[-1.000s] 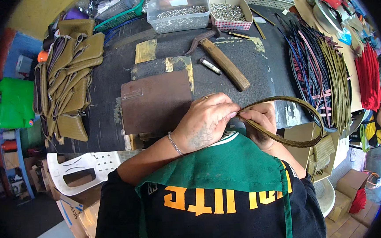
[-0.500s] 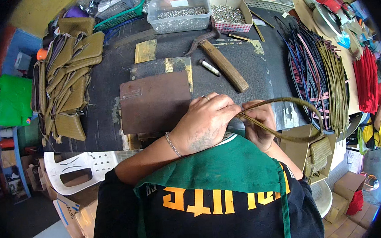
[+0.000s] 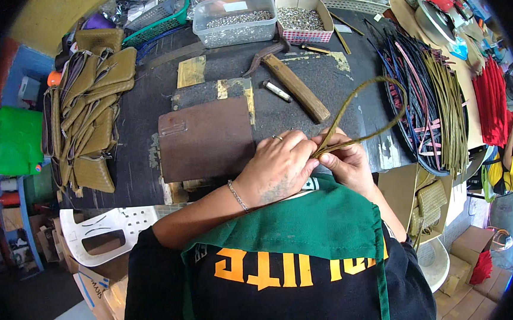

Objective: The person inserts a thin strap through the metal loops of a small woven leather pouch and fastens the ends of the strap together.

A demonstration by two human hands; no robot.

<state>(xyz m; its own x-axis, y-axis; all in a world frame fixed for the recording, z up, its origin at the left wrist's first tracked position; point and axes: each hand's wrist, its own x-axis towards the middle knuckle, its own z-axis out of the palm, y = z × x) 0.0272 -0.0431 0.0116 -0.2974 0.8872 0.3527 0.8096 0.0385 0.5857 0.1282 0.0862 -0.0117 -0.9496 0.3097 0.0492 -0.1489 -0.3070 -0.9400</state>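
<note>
Tabletop [image 3: 138, 129]: dark, scuffed, with worn pale patches; it ran across the view in front of the person. Green apron [image 3: 296, 219] worn over a black top, its upper edge just below the hands.

Heap of olive woven pouches [image 3: 90, 121] lay on the left of the tabletop, dark zippers showing among them. On the right, a spread of dark straps [image 3: 410, 104], with some pink ones mixed in, and beside it a bundle of olive straps [image 3: 447, 111] lying lengthwise.

Brown rectangular panel [image 3: 208, 142] lay flat just beyond the left wrist. Olive strap [image 3: 377, 80] was in the hands, over the near edge of the tabletop, bent into a loop that rose to the right; its two lengths met at the fingers.

At the far side stood a clear plastic tub [image 3: 236, 38] and, right next to it, a red-checked tray [image 3: 304, 36], both holding small shiny metal pieces. Hammer [image 3: 296, 87] lay aslant nearer in, wooden handle toward the hands.

Left hand [image 3: 278, 165]: fingers curled, gripping the strap where its lengths met. Right hand [image 3: 349, 164]: thumb and fingers pinched on the same part, close against the left.

Small pale cylinder [image 3: 277, 91] lay left of the hammer handle. Chain bracelet [image 3: 237, 195] circled the left wrist; ring [image 3: 277, 137] sat on a left finger.
</note>
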